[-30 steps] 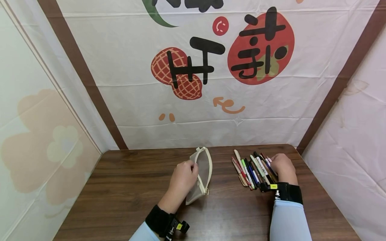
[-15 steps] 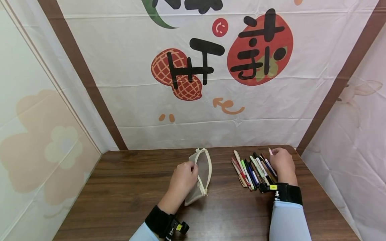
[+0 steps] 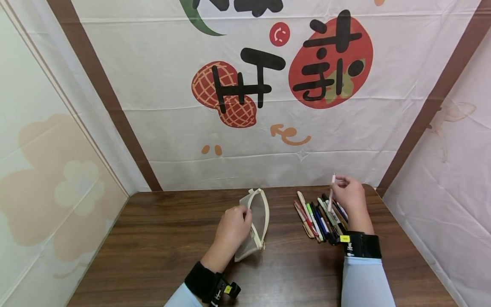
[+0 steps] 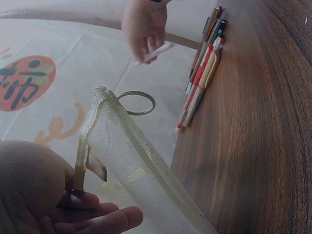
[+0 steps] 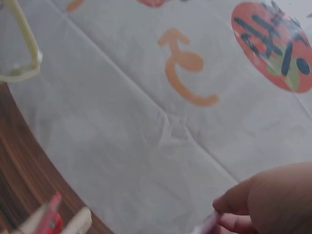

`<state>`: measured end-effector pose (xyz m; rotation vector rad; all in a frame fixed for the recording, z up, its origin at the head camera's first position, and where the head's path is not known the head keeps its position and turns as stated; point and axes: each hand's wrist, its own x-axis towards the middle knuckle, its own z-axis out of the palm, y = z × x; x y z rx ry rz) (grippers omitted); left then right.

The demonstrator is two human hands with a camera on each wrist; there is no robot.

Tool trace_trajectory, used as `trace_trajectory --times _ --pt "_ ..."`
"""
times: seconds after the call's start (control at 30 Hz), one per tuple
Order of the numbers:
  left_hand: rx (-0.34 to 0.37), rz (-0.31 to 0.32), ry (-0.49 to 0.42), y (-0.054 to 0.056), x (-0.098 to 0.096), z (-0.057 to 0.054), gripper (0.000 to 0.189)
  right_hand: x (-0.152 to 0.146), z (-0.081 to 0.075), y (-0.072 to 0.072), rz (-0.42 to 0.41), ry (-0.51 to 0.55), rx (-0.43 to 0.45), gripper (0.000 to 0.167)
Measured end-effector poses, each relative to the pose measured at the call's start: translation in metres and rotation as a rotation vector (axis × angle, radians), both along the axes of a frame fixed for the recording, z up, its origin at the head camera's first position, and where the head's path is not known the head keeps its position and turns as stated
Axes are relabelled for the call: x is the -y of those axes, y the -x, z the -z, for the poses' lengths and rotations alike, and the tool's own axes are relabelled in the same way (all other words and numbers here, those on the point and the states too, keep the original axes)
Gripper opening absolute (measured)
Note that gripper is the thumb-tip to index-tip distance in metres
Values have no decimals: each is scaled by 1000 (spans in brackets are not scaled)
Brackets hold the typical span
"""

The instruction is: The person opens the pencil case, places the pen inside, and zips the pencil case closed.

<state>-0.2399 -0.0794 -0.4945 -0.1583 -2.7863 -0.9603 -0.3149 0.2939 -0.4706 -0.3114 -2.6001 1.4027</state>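
Observation:
In the head view my left hand (image 3: pixel 232 225) grips the near edge of a cream mesh zip pouch (image 3: pixel 261 215), which stands with its mouth spread wide. The left wrist view shows the pouch's zip edge (image 4: pixel 84 161) between thumb and fingers, with a ring at its corner. My right hand (image 3: pixel 350 197) pinches a pale pink pen (image 3: pixel 332 189), held nearly upright above the right end of a row of pens (image 3: pixel 312 219). In the right wrist view the pink pen (image 5: pixel 208 225) is blurred and mostly out of frame.
Several pens and markers lie side by side on the brown wooden table (image 3: pixel 165 238), right of the pouch. A printed white cloth (image 3: pixel 172 132) hangs behind the table's back edge. Further cloth panels stand at left and right.
My right hand has lifted the pink pen from the right end of the row, moving up and slightly left. The left hand and pouch have stayed nearly still.

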Motion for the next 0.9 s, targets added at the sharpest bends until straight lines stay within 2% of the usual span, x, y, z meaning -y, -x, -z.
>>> trace_trajectory --times 0.17,0.27,0.5,0.63,0.9 --pt "-17 -7 0 0 1 0 34 21 -8 0 -105 192 -25 53" --pt "-17 -11 3 -1 1 1 34 38 -9 1 -164 263 -17 56" --pt "-12 -13 -5 -2 1 -1 34 91 -7 0 -289 250 -26 56" --pt "-5 -21 -14 -1 1 -2 35 118 -4 -4 -358 289 -20 52" --pt "-42 -35 6 -2 2 -3 33 161 8 -15 -465 281 26 38"
